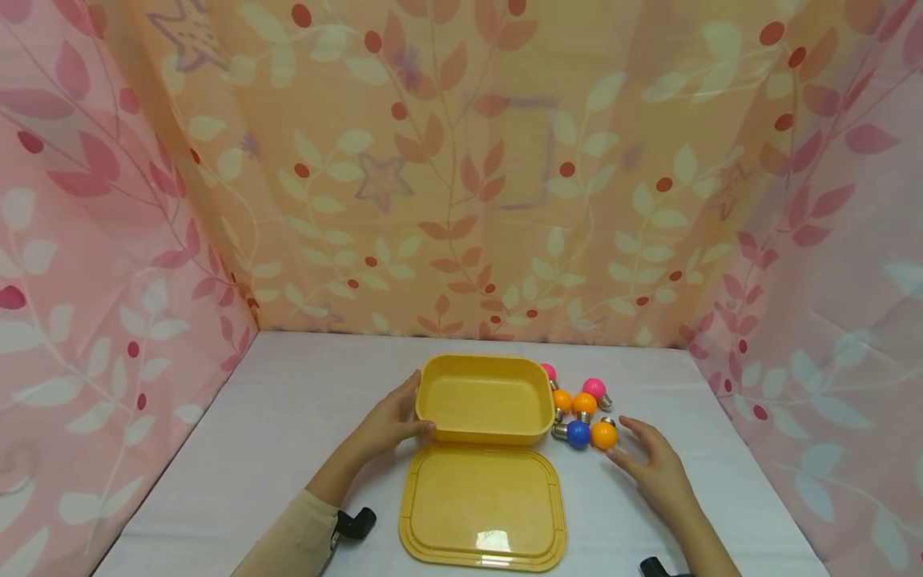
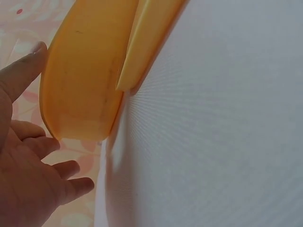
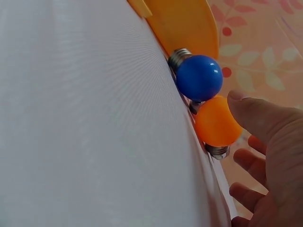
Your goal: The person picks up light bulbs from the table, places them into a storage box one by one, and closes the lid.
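Note:
A yellow plastic box (image 1: 483, 401) stands uncovered on the table, its inside bare. My left hand (image 1: 389, 421) is at its left end, thumb at the front corner of the rim and the other fingers spread along the side. Right of the box lies a group of small colored light bulbs: a blue bulb (image 1: 578, 434), a pink bulb (image 1: 594, 389) and several orange ones. My right hand (image 1: 654, 461) reaches in beside the nearest orange bulb (image 3: 218, 122), its fingers loosely bent and holding nothing. In the right wrist view the thumb tip is right by that bulb.
A yellow lid (image 1: 481, 505) lies flat in front of the box, close against it. White cloth covers the table (image 1: 288, 449). Floral curtains (image 1: 461, 176) enclose the back and both sides. Another pink bulb (image 1: 550, 372) is partly hidden behind the box's right end.

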